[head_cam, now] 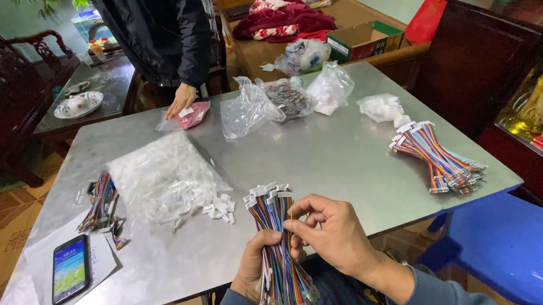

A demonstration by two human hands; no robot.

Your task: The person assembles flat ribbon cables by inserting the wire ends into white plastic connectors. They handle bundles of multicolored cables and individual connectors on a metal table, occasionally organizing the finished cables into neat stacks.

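My left hand [252,266] gripped a bundle of multicoloured ribbon cables [278,243] above the steel tabletop [320,156]; my right hand's [333,232] fingers [296,226] pinched one wire.

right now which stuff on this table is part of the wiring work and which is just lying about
In use:
- bundle of multicoloured ribbon wires, gripped by left hand, picked at by right hand
- heap of small white plastic connectors
- finished multicoloured wire bundles

Lying about:
- black smartphone
- patterned ceramic dish
- cardboard box
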